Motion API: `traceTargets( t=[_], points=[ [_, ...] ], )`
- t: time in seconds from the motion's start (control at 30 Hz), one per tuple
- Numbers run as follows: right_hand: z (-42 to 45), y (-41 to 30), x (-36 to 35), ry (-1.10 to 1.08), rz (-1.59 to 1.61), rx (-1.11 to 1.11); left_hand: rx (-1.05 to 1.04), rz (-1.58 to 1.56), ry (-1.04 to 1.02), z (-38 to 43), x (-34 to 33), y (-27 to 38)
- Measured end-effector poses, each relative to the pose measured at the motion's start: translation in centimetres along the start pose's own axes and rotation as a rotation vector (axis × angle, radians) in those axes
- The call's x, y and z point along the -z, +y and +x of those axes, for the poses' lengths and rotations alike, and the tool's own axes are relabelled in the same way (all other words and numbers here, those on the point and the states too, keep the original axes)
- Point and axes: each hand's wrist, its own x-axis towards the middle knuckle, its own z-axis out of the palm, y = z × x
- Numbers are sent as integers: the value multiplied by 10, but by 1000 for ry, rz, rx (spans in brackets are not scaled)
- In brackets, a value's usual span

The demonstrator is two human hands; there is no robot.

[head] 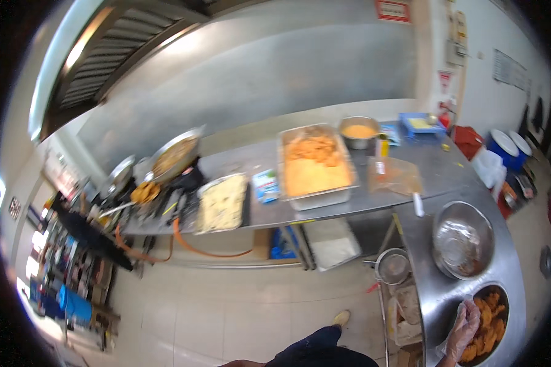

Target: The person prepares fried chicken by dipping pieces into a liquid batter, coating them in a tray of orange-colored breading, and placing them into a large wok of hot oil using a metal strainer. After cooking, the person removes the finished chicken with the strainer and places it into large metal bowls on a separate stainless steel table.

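My right hand (464,323), in a clear plastic glove, is at the lower right, over the left side of a round pan (505,300) of browned, fried-looking food pieces (486,323). Its fingers are bunched near the pieces; whether they grip one is not clear. Just beyond that pan, a wide metal bowl (459,238) with some brown residue stands on the same steel table (422,275). My left hand is out of view; only a bit of bare arm shows at the bottom edge.
Along the back steel counter (266,215) stand a deep tray of orange crumbs and pieces (319,176), a tray of pale batter-like food (222,204) and a large wok (174,156). Orange hoses (202,250) hang below its edge. Another person (87,234) is at the left.
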Motion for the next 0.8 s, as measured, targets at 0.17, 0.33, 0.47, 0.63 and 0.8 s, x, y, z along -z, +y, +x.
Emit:
traceTargets(
  t=[0.17, 0.33, 0.47, 0.63, 0.8],
  points=[
    [-51, -97, -65, -419, 230, 25, 157, -169, 381, -89, -88, -90],
    [-148, -199, -142, -643, 312, 211, 291, -271, 738, -162, -106, -178],
    [-260, -285, -225, -912, 407, 397, 412, -343, 1020, -242, -95, -257],
    [-420, -393, -353, -1182, 537, 608, 605, -477, 1279, -339, -120, -349],
    [-524, -507, -440, -1561, 401, 670, 669, -983, 1567, -427, -137, -411]
  ],
)
